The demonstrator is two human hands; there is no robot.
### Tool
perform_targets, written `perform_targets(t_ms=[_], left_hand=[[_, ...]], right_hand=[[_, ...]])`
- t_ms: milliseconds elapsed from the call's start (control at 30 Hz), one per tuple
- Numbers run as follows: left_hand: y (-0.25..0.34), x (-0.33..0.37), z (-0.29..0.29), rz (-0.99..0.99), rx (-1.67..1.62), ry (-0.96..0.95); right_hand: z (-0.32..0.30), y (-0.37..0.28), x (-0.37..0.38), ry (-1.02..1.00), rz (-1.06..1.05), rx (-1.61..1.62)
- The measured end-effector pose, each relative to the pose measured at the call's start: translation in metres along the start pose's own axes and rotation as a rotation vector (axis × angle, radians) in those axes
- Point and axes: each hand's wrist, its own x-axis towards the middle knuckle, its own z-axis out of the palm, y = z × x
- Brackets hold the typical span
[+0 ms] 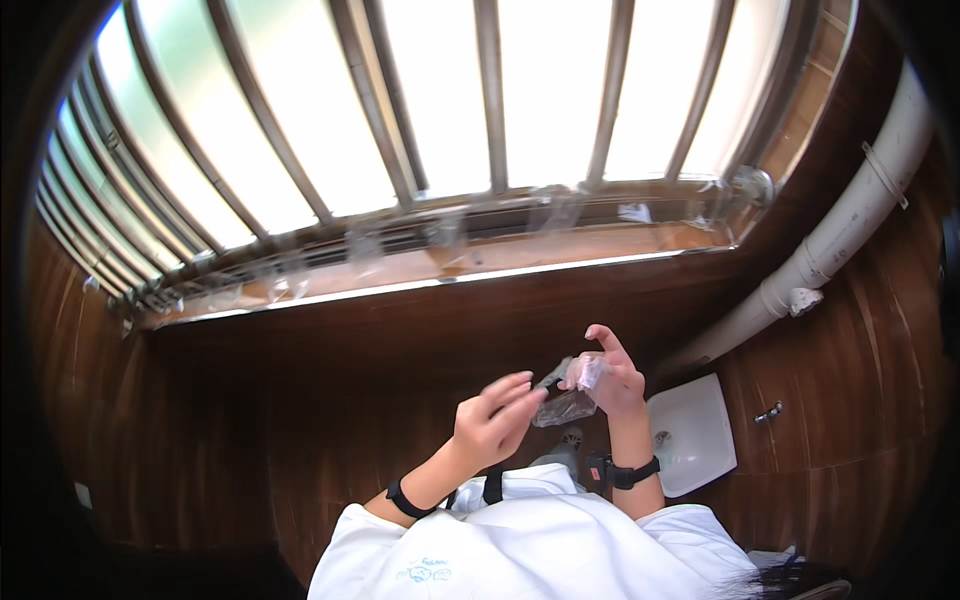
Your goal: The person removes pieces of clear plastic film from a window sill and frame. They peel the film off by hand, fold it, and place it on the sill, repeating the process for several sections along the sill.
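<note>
A crumpled clear plastic bag (565, 409) hangs between my two hands in front of my chest. My right hand (617, 384) grips its upper part between thumb and lower fingers, with the index finger raised and bent. A bunched, whitish fold of plastic (591, 373) shows at that palm. From the left, my left hand (490, 424) reaches in, its fingers drawn together at the bag's left edge. Whatever lies under those fingertips is too small to make out. Both wrists wear black bands.
Ahead is a bright window with upright metal bars (490, 95). Several clear plastic pieces (447, 232) lie along its sill (400, 268). At the right, a thick white pipe (835, 245) slants down the wood-patterned wall. A white basin (700, 425) stands below it, beside a small metal tap (768, 412).
</note>
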Motion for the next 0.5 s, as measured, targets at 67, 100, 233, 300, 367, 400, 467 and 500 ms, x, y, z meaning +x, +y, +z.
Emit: perform_targets(t_ms=[67, 100, 233, 300, 367, 400, 467, 500], left_hand=[[0.004, -0.024, -0.042, -0.362, -0.157, 0.213], [0.004, -0.036, -0.069, -0.502, -0.184, 0.197], [0.005, -0.063, -0.166, -0.286, 0.153, 0.030], [0.010, -0.075, -0.201, -0.331, 0.156, 0.021], [0.006, -0.081, -0.223, -0.321, 0.167, 0.039], [0.001, -0.084, -0.233, -0.334, 0.200, 0.060], [-0.007, -0.086, -0.246, -0.408, 0.247, 0.142], [-0.011, -0.087, -0.252, -0.476, 0.235, 0.212]], right_hand=[[0.035, 0.042, 0.013, -0.065, 0.070, 0.043], [0.052, 0.064, 0.018, -0.089, 0.109, 0.070], [0.123, 0.144, 0.049, -0.170, 0.286, 0.027], [0.151, 0.167, 0.061, -0.182, 0.378, 0.034], [0.168, 0.184, 0.074, -0.233, 0.406, 0.004], [0.175, 0.191, 0.083, -0.239, 0.428, -0.040], [0.184, 0.203, 0.099, -0.248, 0.426, -0.168], [0.186, 0.207, 0.107, -0.242, 0.434, -0.229]])
